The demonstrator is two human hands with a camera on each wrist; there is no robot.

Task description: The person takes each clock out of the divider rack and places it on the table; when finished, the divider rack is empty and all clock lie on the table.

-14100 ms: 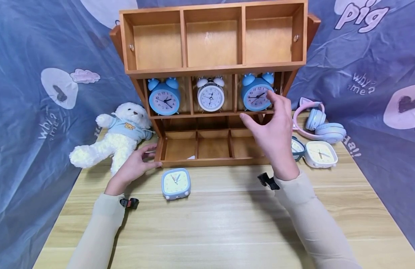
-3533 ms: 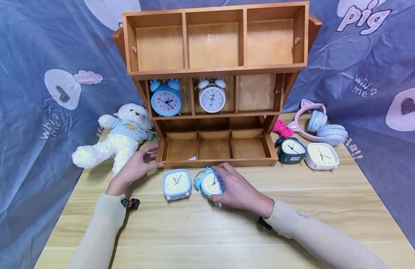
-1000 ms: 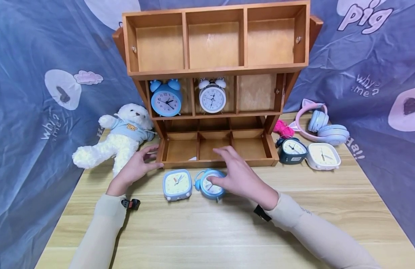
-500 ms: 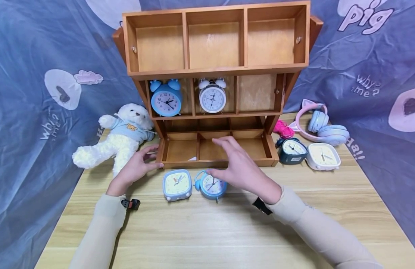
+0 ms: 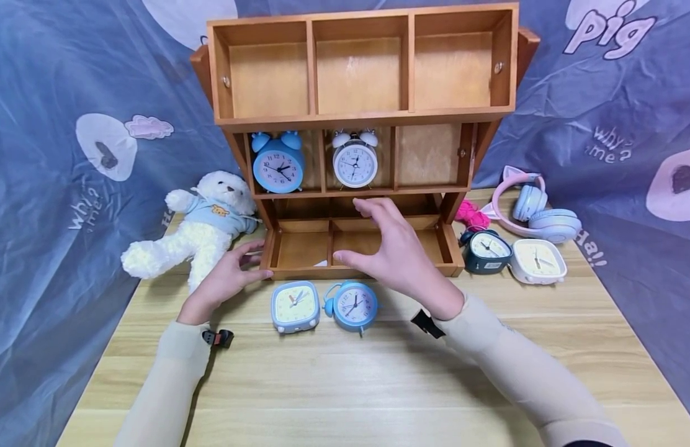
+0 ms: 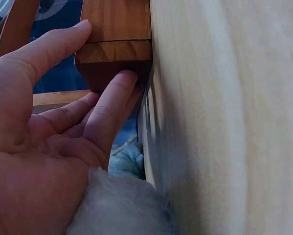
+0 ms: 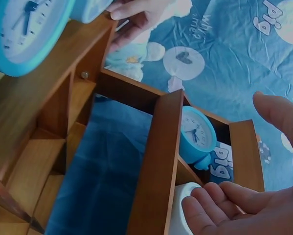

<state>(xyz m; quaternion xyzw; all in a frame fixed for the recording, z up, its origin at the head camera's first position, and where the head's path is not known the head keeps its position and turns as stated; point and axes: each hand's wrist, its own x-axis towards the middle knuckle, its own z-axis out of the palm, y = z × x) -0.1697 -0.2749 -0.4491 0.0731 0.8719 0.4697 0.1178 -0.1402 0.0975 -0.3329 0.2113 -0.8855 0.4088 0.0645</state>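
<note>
My left hand (image 5: 228,276) touches the lower left corner of a tiered wooden shelf (image 5: 362,272); in the left wrist view the thumb and index finger (image 6: 112,107) meet its end block. My right hand (image 5: 398,251) is raised in front of the lower tier, thumb and fingers spread, holding nothing. Below it, a blue twin-bell alarm clock (image 5: 354,306) lies face up on the table, beside a square blue-rimmed alarm clock (image 5: 295,305). The middle tier holds another blue twin-bell alarm clock (image 5: 278,169) at left and a white twin-bell alarm clock (image 5: 355,164) in the centre.
A white teddy bear (image 5: 211,217) leans at the shelf's left. On the right stand a dark green alarm clock (image 5: 486,251), a white square alarm clock (image 5: 538,261), cat-ear headphones (image 5: 551,223) and a bright pink item (image 5: 472,214). Wooden table (image 5: 345,385) extends in front.
The blue twin-bell clock from the middle tier's right compartment now lies on the table. My right hand has let go of it and risen toward the shelf. My left hand stays put.
</note>
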